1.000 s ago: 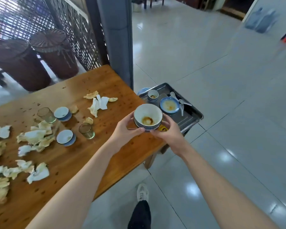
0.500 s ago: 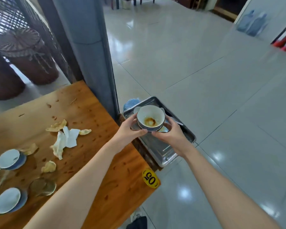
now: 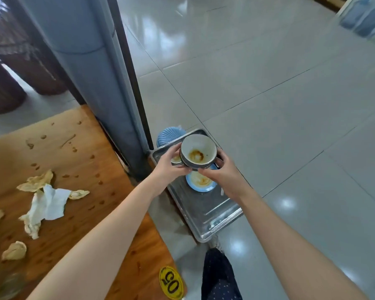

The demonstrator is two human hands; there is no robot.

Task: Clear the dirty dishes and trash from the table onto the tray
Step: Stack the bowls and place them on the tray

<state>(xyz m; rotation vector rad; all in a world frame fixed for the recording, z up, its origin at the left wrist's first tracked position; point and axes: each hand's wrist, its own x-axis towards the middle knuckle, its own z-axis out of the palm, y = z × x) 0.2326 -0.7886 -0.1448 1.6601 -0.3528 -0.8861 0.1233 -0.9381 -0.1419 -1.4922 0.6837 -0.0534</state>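
1. Bowl [image 3: 197,154]: white inside, dark outside, brown residue at the bottom. I see it held over the far end of the metal tray [image 3: 217,215].
2. Left hand [image 3: 168,164]: fingers curled round the bowl's left side.
3. Right hand [image 3: 224,176]: thumb and fingers curled round the bowl's right side.
4. Blue plate [image 3: 200,185]: sauce-smeared, lying in the tray below the bowl.
5. Tabletop [image 3: 91,174]: I note a crumpled tissue [image 3: 51,203], pale peel scraps [image 3: 36,181] and a yellow "05" sticker [image 3: 171,282] at the near corner.
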